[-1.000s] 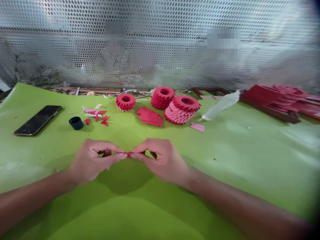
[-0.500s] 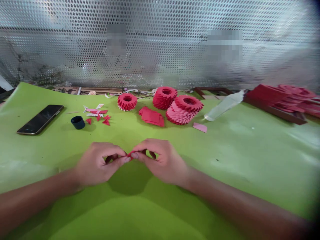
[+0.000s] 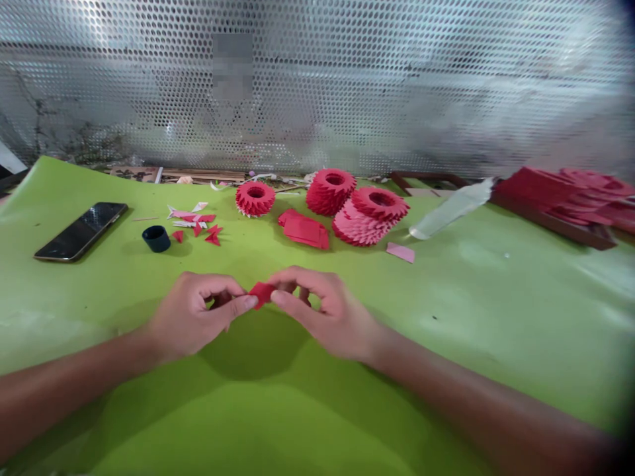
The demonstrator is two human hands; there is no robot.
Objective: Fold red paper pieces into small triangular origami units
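Note:
Between my two hands is a small piece of red paper (image 3: 261,293), held above the green table surface (image 3: 278,423). My left hand (image 3: 198,314) pinches its left side between thumb and fingers. On the right side, my right hand (image 3: 322,311) grips the paper the same way, thumb toward me. Beyond the hands lies a stack of red paper pieces (image 3: 303,230). Small folded red paper triangles (image 3: 213,235) are scattered to its left, among pink and white bits.
Ring-shaped folded-paper pieces, including a small red ring (image 3: 254,199) and a pink-and-red one (image 3: 370,218), stand at the back. A dark blue cup-like ring (image 3: 156,239), phone (image 3: 82,231), clear bottle (image 3: 449,210), pink paper slip (image 3: 401,252) and box of red paper (image 3: 550,205) surround them.
The red paper has turned from nearly edge-on to showing its flat face. My fingertips have moved slightly apart along it, and the view has shifted a little.

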